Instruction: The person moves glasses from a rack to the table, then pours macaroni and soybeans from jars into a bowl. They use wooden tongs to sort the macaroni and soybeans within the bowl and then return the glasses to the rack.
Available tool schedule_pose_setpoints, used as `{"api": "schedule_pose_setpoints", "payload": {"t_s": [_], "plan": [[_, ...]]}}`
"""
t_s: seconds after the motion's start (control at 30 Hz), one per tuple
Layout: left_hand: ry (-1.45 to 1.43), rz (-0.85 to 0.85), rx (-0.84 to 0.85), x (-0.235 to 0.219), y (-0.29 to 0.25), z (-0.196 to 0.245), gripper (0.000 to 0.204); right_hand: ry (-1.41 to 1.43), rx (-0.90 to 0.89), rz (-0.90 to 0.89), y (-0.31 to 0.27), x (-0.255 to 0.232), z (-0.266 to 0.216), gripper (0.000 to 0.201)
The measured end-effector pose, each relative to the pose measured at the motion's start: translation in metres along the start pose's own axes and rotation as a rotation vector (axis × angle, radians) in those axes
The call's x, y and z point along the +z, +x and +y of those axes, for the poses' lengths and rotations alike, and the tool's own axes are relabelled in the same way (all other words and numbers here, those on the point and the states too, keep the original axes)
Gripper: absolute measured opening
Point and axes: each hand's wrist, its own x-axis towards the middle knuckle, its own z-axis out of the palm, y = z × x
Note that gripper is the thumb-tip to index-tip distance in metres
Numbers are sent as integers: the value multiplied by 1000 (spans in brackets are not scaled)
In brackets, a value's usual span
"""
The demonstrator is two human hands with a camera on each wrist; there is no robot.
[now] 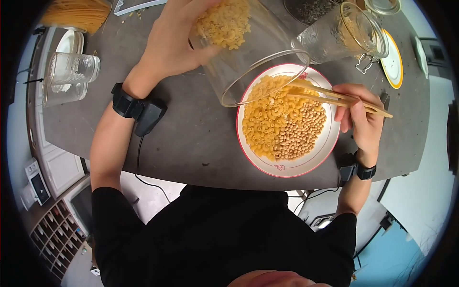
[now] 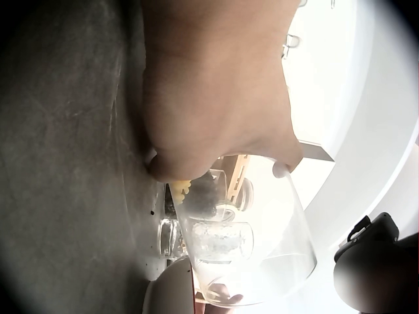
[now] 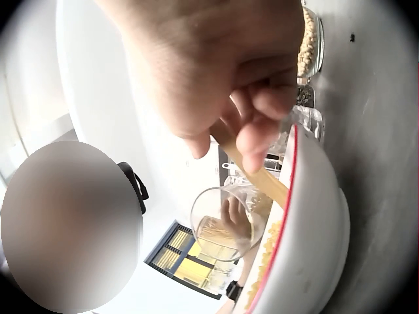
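A tilted clear glass jar [image 1: 248,57] with macaroni [image 1: 224,24] at its bottom end is gripped by the left hand [image 1: 174,40]; its mouth hangs over the left rim of a white, red-rimmed bowl [image 1: 287,168]. Macaroni [image 1: 263,119] fills the bowl's left and upper part, beige beans [image 1: 301,134] the lower right. The right hand [image 1: 361,115] holds wooden chopsticks [image 1: 334,98], tips at the macaroni near the jar's mouth. In the left wrist view the left hand [image 2: 219,91] wraps the jar [image 2: 262,229]. In the right wrist view the right hand [image 3: 222,78] pinches the chopsticks [image 3: 255,171] above the bowl [image 3: 321,209].
An open clip-lid glass jar [image 1: 330,38] lies beyond the bowl, beside a yellow-rimmed plate [image 1: 393,60]. A dark-filled container [image 1: 311,9] is at the back. Glasses [image 1: 71,71] stand at the left, with long pasta [image 1: 76,14] behind them. The table's near edge runs by the person.
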Motion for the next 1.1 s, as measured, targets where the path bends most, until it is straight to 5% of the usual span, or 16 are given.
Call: {"api": "schedule_pose_setpoints", "payload": {"t_s": [0.17,0.27,0.5,1.1], "plan": [[-6,35,48,3,-2,-3,87,107,30,53,-4,7,0,40],[9,44,49,5,-2,-3,88,207,-119,35,-3,8,5,38],[-7,65,64,5,-3,-5,88,-324,-600,25,1,21,-5,16],[-29,23,-1,1,1,2,80,-251,-652,-36,-5,34,-3,12]]}}
